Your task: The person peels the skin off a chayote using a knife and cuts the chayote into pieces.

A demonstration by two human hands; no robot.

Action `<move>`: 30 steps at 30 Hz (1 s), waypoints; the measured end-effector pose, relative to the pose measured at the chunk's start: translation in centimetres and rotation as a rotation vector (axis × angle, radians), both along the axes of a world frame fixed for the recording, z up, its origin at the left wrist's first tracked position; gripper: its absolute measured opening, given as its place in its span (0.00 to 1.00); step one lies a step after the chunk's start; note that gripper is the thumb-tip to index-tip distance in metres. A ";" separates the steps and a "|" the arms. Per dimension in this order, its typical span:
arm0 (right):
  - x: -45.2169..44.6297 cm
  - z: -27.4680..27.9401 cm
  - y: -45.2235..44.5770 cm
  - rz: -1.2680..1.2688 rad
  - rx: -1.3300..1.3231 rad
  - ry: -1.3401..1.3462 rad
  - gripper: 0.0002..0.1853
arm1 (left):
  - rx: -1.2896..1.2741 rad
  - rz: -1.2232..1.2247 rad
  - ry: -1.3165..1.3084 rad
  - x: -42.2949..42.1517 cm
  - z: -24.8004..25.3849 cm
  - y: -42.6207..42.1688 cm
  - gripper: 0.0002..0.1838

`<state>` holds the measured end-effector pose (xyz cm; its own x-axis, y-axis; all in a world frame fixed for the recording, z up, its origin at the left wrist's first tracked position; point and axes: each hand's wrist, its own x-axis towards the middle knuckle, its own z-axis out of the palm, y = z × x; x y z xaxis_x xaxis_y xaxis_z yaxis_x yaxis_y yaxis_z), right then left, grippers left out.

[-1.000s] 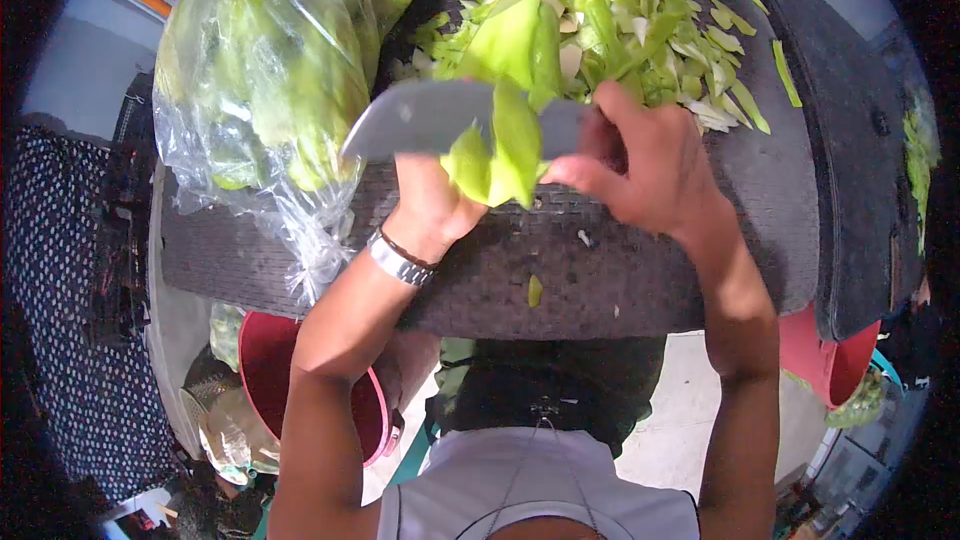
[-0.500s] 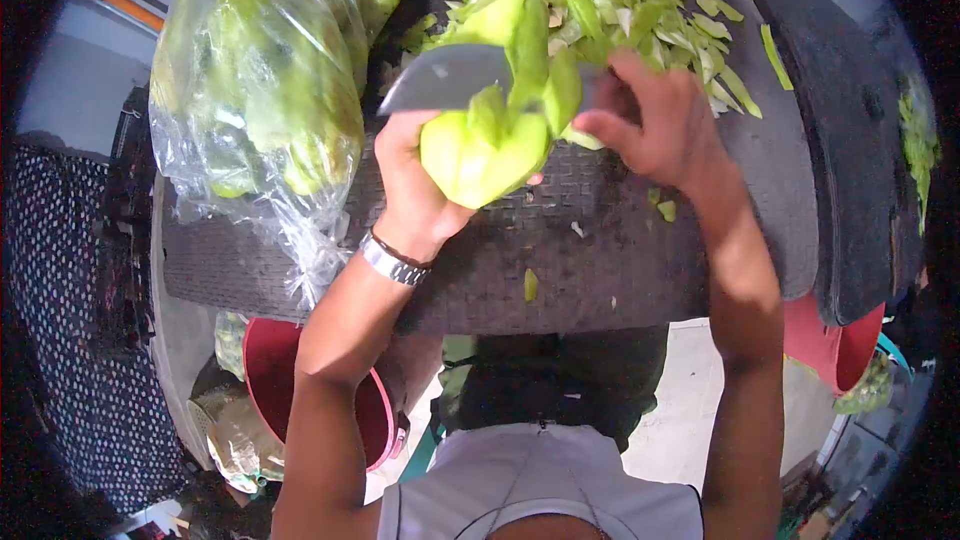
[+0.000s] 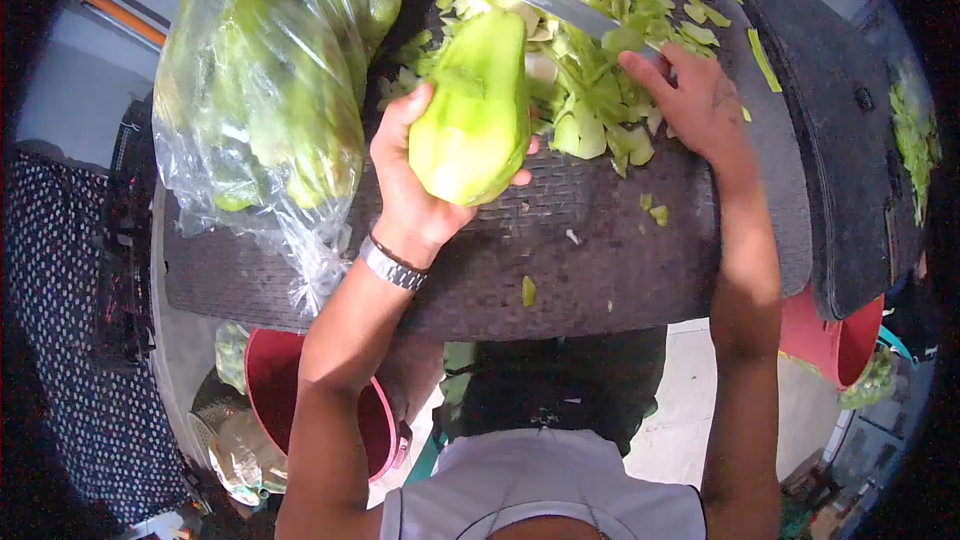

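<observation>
Fruit (image 3: 470,110), pale green and held just left of the frame's center, looked mostly peeled: flat cut faces covered nearly all the surface in view. A slightly darker patch crossed its upper middle, perhaps a bit of skin left to trim; the side against the palm was hidden, so I could not tell what remained there.

Nearest, at the bottom of the frame, was the person's white shirt (image 3: 540,470), with one red bucket (image 3: 268,365) at lower left and another (image 3: 850,340) at lower right. Above them ran the near edge of the dark table (image 3: 620,270), where a small green scrap (image 3: 528,290) lay.

Farther up, the left hand (image 3: 410,190) had its grip clamped around the fruit, thumb on the left side and fingertips showing on the right. Right of it, the right hand (image 3: 700,105) had its grip closed around the knife (image 3: 565,10), the blade apart from the fruit and a piece of peel (image 3: 624,39) against it near the thumb.

Beyond, at upper center, spread a heap of peelings (image 3: 590,90), suggesting plenty of finished work. A clear bag (image 3: 270,110) full of green produce filled the upper left; whether that was peeled, I could not tell.
</observation>
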<state>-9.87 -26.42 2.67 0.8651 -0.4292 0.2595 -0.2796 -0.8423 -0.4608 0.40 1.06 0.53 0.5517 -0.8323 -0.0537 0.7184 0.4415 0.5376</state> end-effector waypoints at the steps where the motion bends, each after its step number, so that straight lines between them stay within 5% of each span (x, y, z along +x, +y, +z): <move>1: 0.0 0.1 -0.3 -0.048 -0.008 0.023 0.35 | 0.023 0.056 0.017 0.0 0.1 -0.1 0.38; 6: 0.8 -0.8 1.2 0.093 0.384 -0.108 0.34 | 0.216 0.311 -0.036 0.5 -0.2 -0.8 0.34; 10: 0.0 0.8 7.0 0.135 0.490 -0.029 0.34 | 0.303 0.146 -0.066 -0.9 0.6 -0.7 0.33; 14: 0.1 -0.2 7.2 0.082 0.380 -0.102 0.33 | 0.360 0.086 -0.340 -2.2 0.0 -1.9 0.35; 18: 1.0 -0.8 3.2 -0.162 0.389 -0.187 0.29 | 0.294 -0.006 -0.249 -2.0 0.3 -1.2 0.36; 24: 0.3 0.5 6.8 0.081 0.412 -0.203 0.31 | 0.179 0.131 0.083 -1.3 0.2 -1.3 0.30; 30: -1.5 -0.1 10.6 0.488 0.152 -0.205 0.33 | 0.059 0.041 0.087 -1.1 -0.3 -1.0 0.31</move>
